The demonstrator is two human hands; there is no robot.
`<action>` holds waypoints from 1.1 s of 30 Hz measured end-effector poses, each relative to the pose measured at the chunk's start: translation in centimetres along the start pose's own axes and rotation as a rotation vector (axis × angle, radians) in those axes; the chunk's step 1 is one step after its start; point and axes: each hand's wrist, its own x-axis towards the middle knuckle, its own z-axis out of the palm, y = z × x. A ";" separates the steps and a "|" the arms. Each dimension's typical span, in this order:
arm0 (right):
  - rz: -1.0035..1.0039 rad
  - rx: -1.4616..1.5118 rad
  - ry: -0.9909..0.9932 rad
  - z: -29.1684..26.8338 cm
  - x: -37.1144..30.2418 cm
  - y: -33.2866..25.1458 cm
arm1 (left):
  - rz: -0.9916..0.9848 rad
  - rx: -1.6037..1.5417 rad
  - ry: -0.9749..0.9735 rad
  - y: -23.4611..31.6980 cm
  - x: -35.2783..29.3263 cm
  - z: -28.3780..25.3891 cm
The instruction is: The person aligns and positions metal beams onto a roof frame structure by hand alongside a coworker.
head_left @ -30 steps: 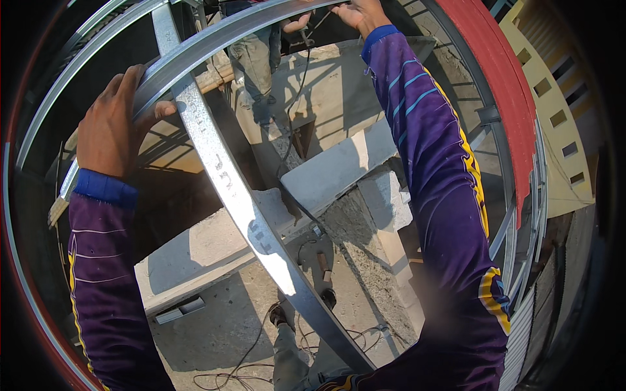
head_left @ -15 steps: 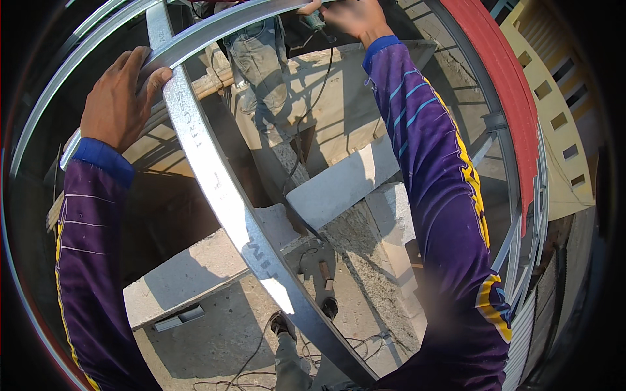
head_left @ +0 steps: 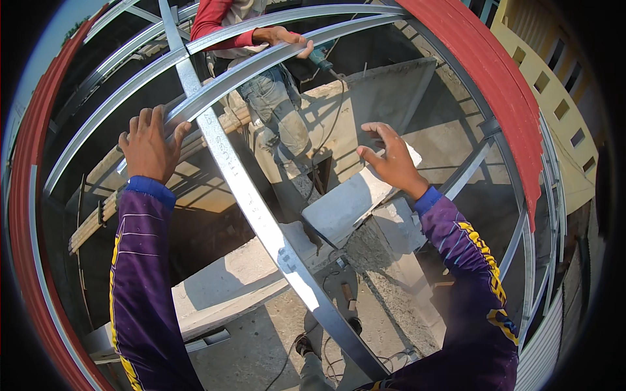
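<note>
My left hand (head_left: 151, 146) is closed around the left end of a shiny metal channel (head_left: 261, 63), thumb on the near side. That channel runs across to the right and rests over a long metal beam (head_left: 251, 205) that stretches down toward me. My right hand (head_left: 394, 166) hangs in the air to the right, fingers curved and apart, holding nothing. Across from me, a co-worker's hand (head_left: 283, 39) lies on the channel's middle. Just below that hand is a green power tool (head_left: 320, 58) with a cord; who grips it is hidden.
Another metal channel (head_left: 274, 19) crosses just behind. Red corrugated sheets (head_left: 479, 72) curve along the right side. Below are a concrete wall top (head_left: 241, 260), a pale slab (head_left: 349, 202), and a floor with loose cords. Bamboo poles (head_left: 94, 228) lie at left.
My right hand has come down and back from the channel at the top. My left hand stays on its end. The view has tilted up, showing more of the co-worker.
</note>
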 end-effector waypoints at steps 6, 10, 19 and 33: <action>-0.270 -0.337 0.023 -3.0 -6.5 -6.5 | 0.010 -0.056 0.229 0.8 -2.3 0.0; -0.148 -0.207 0.033 -2.2 -4.4 -7.8 | 0.246 -0.495 0.208 5.2 -5.6 -1.0; 0.509 1.673 -0.164 10.3 27.2 -15.3 | 0.190 -0.546 -0.200 13.7 -8.5 -2.8; 0.548 1.817 0.168 16.1 35.9 -16.5 | 0.186 -0.822 -0.149 13.6 -9.2 -2.7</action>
